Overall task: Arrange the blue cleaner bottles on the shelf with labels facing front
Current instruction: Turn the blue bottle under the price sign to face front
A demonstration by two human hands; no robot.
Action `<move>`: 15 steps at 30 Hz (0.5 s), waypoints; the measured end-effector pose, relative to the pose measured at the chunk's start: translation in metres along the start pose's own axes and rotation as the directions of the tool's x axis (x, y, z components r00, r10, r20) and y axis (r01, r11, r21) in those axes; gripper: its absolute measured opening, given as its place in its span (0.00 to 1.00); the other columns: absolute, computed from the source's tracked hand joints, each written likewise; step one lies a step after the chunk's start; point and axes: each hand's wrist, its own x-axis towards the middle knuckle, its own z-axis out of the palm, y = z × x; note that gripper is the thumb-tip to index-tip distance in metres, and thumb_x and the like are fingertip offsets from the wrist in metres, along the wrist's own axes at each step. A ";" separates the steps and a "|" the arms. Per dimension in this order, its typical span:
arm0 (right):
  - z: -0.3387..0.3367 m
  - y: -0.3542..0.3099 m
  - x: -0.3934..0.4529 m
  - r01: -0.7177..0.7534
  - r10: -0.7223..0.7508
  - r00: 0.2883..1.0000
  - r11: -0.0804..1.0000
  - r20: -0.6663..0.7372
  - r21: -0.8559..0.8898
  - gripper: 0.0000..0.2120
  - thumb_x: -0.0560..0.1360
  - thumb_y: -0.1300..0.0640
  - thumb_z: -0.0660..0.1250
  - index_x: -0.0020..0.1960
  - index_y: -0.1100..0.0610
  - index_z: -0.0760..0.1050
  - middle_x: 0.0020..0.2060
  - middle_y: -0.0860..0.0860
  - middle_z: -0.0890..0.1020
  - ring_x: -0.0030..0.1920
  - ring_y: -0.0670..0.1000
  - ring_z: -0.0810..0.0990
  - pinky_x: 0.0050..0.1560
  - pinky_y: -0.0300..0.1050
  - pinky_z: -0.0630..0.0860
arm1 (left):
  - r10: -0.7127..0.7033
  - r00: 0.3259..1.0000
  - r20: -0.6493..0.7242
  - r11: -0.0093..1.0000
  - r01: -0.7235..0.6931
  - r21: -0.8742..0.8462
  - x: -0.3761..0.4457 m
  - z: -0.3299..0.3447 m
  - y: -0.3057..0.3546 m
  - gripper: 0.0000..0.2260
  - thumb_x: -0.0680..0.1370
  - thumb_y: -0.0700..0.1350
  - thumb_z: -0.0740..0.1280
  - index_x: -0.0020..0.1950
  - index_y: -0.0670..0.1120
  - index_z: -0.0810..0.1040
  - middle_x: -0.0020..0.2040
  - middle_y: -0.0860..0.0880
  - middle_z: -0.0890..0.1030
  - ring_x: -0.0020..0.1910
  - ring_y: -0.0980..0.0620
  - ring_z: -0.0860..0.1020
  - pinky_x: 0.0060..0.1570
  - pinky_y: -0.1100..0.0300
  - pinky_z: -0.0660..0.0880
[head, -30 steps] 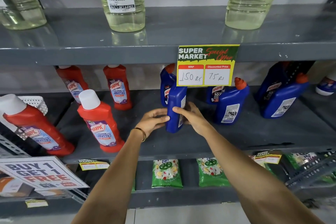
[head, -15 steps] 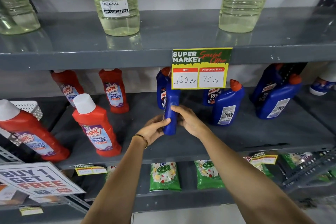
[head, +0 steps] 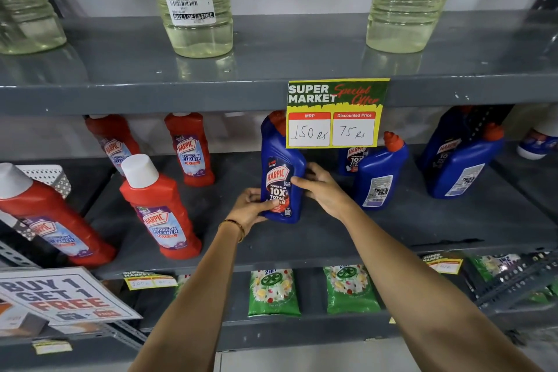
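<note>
A blue cleaner bottle stands upright on the grey middle shelf, its Harpic label facing me. My left hand grips its lower left side and my right hand holds its right side. Right of it another blue bottle shows its back label. A blue bottle behind that one shows its front label, partly hidden by the price card. Further right, a blue bottle shows its back label, with another blue bottle behind it.
Red bathroom-cleaner bottles stand on the left of the same shelf. A yellow price card hangs from the upper shelf edge, which carries bleach bottles. Green pouches sit on the shelf below. A "Buy 1 Get 1 Free" sign is at lower left.
The held blue bottle has been turned between both hands from edge-on to its front label facing me, and it now stands on the shelf.
</note>
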 end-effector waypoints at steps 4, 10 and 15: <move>-0.003 0.003 0.001 0.009 -0.007 0.999 0.999 0.041 -0.053 0.18 0.72 0.64 0.68 0.61 0.55 0.72 0.56 0.52 0.80 0.60 0.53 0.77 0.59 0.53 0.76 | 0.085 0.995 -0.060 0.977 -0.071 0.201 0.009 0.003 0.000 0.26 0.63 0.33 0.76 0.58 0.41 0.71 0.56 0.41 0.79 0.54 0.44 0.79 0.55 0.47 0.78; -0.002 0.008 0.001 0.001 0.003 0.999 0.996 0.043 -0.093 0.24 0.72 0.69 0.66 0.66 0.59 0.68 0.61 0.58 0.77 0.60 0.52 0.76 0.54 0.42 0.77 | 0.185 0.971 -0.150 0.914 -0.114 0.390 0.009 0.015 -0.006 0.29 0.61 0.34 0.77 0.60 0.40 0.71 0.53 0.46 0.78 0.52 0.48 0.76 0.54 0.53 0.75; -0.002 0.015 0.001 -0.014 0.017 1.000 0.992 0.023 -0.125 0.25 0.71 0.71 0.66 0.67 0.60 0.67 0.64 0.60 0.76 0.60 0.52 0.75 0.55 0.42 0.76 | 0.199 0.967 -0.160 0.903 -0.118 0.412 0.011 0.016 -0.010 0.28 0.61 0.35 0.78 0.59 0.40 0.72 0.56 0.42 0.80 0.55 0.44 0.78 0.57 0.51 0.75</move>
